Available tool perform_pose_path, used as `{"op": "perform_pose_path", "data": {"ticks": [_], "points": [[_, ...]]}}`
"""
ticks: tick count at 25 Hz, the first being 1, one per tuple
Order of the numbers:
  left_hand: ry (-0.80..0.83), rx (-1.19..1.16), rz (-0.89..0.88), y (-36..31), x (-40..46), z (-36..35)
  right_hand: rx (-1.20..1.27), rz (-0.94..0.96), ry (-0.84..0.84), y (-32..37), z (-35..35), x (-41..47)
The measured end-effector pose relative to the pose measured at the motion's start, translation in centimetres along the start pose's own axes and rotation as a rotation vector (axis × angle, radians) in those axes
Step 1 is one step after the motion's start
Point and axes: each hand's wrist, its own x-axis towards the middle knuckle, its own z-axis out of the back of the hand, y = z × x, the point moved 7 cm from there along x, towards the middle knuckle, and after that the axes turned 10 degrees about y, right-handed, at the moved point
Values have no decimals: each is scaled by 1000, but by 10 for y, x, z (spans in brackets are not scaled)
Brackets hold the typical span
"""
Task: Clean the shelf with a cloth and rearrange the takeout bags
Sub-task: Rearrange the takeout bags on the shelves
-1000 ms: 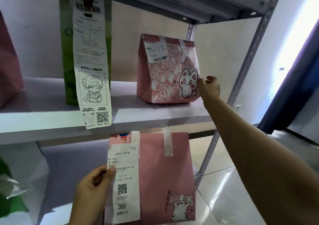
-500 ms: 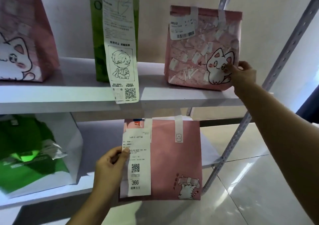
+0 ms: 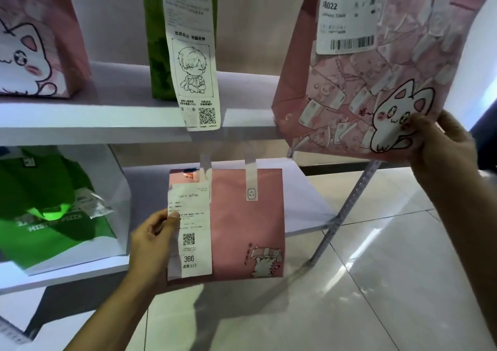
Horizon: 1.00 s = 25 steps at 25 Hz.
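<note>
Holding a pink takeout bag in each hand by the shelf (image 3: 113, 128).
Right hand (image 3: 441, 140) is gripping the cat-print bag (image 3: 357, 87); left hand (image 3: 154, 240) is pinching the receipted pink bag (image 3: 242, 229).

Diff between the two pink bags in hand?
The right hand holds the patterned bag by its lower corner, tilted; the left hand holds the plain bag upright by its side. Patterned bag has a barcode label, plain one a long receipt marked 366. Both pink with a cat drawing.
</note>
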Motion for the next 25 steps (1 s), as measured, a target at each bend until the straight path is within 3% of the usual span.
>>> {"op": "perform_pose_path", "data": {"ticks": [5,13,20,25], "points": [[11,13,-35,2,-1,8,17,-31,-27,-30,52,-70],[36,-34,-30,31,-4,7,-31,-306,-178,-122,102,-180],[-34,34,-56,29,0,35,-56,-421,-292,-186,121,-195],[-26,53,-56,25,-5,46,-145,-429,-285,-211,117,-181]]}}
